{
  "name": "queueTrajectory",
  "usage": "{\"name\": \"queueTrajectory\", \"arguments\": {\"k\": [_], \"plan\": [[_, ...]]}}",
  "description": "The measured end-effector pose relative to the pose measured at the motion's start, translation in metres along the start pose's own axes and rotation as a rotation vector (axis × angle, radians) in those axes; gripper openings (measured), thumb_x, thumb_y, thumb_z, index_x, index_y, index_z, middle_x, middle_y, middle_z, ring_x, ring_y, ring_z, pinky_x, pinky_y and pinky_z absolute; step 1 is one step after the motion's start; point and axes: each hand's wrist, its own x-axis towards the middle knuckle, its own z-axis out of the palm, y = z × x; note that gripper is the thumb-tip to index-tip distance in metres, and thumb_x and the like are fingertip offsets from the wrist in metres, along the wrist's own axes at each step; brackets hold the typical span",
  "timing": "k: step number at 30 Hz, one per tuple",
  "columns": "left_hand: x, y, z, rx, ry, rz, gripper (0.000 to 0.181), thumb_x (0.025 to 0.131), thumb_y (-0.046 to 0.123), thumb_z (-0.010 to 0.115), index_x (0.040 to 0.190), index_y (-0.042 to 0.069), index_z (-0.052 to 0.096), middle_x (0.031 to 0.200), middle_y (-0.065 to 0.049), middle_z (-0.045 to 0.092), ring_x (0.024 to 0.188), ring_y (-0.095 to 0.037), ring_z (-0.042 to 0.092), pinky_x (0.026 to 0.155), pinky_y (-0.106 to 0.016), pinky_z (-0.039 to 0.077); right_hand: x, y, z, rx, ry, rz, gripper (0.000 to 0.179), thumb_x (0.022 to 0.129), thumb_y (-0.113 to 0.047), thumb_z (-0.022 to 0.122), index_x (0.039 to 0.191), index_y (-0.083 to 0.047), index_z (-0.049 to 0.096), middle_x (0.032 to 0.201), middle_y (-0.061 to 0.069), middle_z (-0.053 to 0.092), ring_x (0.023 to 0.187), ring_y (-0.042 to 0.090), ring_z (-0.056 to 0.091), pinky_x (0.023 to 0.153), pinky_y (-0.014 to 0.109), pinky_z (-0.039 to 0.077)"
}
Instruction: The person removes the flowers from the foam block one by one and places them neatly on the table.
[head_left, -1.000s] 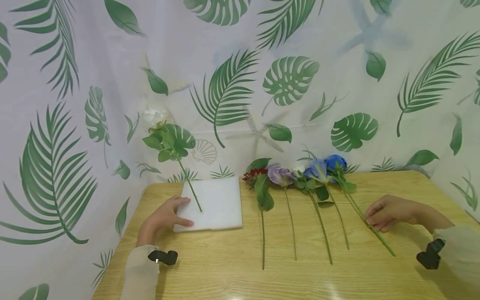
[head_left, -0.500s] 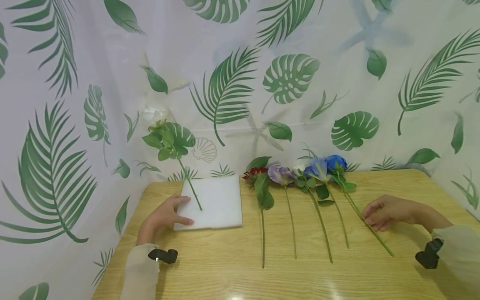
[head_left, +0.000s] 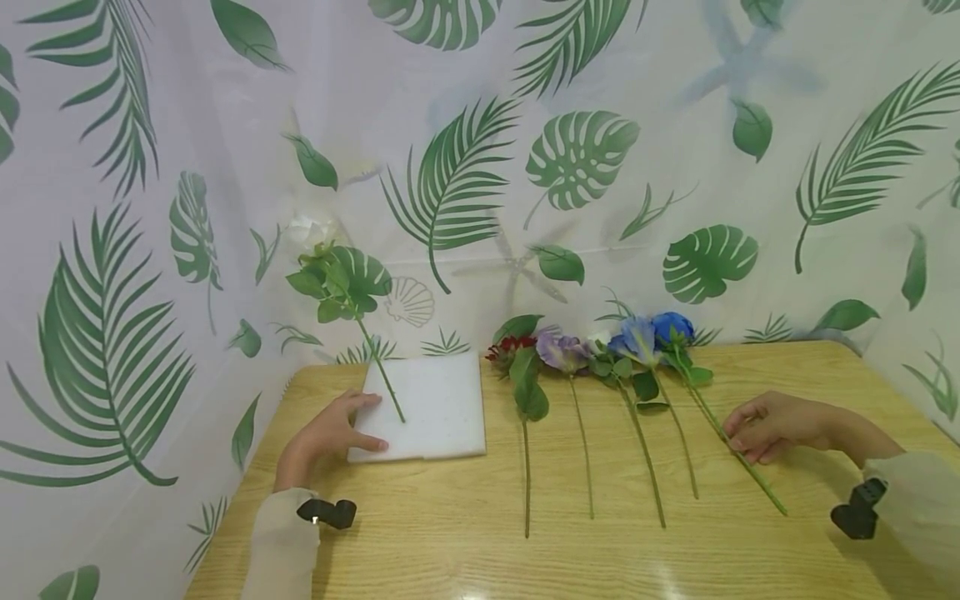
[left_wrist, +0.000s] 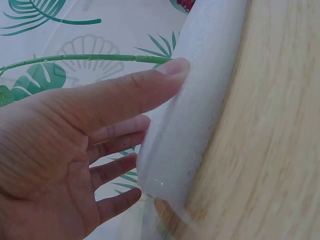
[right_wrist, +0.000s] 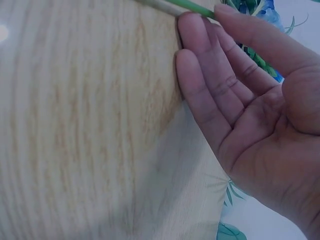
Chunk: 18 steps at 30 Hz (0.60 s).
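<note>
On the left, a white foam block [head_left: 442,417] lies on the table with a white rose [head_left: 311,229] standing tilted in it, its bare green stem [head_left: 381,367] meeting the top. My left hand [head_left: 333,429] rests at the block's left side, fingers spread. In the left wrist view the thumb [left_wrist: 145,87] touches the foam and the other fingers lie along its edge. To the right, my right hand [head_left: 776,425] pinches the stem of a blue flower [head_left: 671,325], which lies slanted on the table. The right wrist view shows that green stem [right_wrist: 192,7] between thumb and fingers.
Between the hands lie a red flower [head_left: 513,346], a purple flower [head_left: 562,350], a white flower [head_left: 600,337] partly hidden, and a light blue flower [head_left: 636,340], stems toward me. A leaf-printed curtain [head_left: 465,167] stands behind the wooden table [head_left: 450,533].
Hardly anything differs. The right hand and the lower end of the blue flower's stem have shifted very slightly left; the left hand stays at the foam block.
</note>
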Motion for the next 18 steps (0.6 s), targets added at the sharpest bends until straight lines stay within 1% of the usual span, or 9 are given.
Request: {"name": "queueTrajectory", "arguments": {"k": [5,8,13,18], "plan": [[0.001,-0.002,0.000,0.001,0.002,0.002,0.086,0.077,0.027,0.090,0.150,0.005,0.049,0.162,-0.027,0.030,0.151,-0.049,0.025,0.123,-0.063,0.023,0.001,-0.001,-0.001,0.004,0.003,0.000,0.031,0.101,-0.011,0.059,0.124,0.011,0.058,0.098,0.004,0.072,0.086,0.016,0.074,0.076,0.033,0.063],[0.002,-0.003,0.000,-0.002,0.001,0.002,0.087,0.077,0.027,0.091,0.150,0.005,0.049,0.162,-0.027,0.029,0.151,-0.049,0.024,0.123,-0.063,0.023,0.001,-0.002,-0.002,0.000,0.007,-0.001,0.036,0.101,-0.011,0.059,0.127,0.013,0.056,0.099,0.005,0.073,0.087,0.017,0.074,0.078,0.034,0.063],[0.002,-0.003,0.000,0.001,-0.001,0.002,0.087,0.077,0.028,0.091,0.150,0.005,0.049,0.162,-0.027,0.029,0.152,-0.049,0.024,0.123,-0.063,0.023,0.001,-0.004,-0.005,-0.019,0.025,-0.004,0.043,0.101,-0.012,0.059,0.133,0.016,0.052,0.107,0.005,0.073,0.093,0.019,0.074,0.081,0.034,0.063],[0.003,-0.003,0.000,0.005,-0.002,-0.005,0.087,0.077,0.028,0.091,0.150,0.005,0.050,0.162,-0.027,0.030,0.151,-0.049,0.024,0.123,-0.063,0.023,0.001,-0.011,-0.012,-0.035,0.050,-0.039,0.042,0.104,-0.012,0.055,0.135,0.017,0.051,0.114,0.005,0.074,0.100,0.017,0.074,0.085,0.033,0.062]]}}
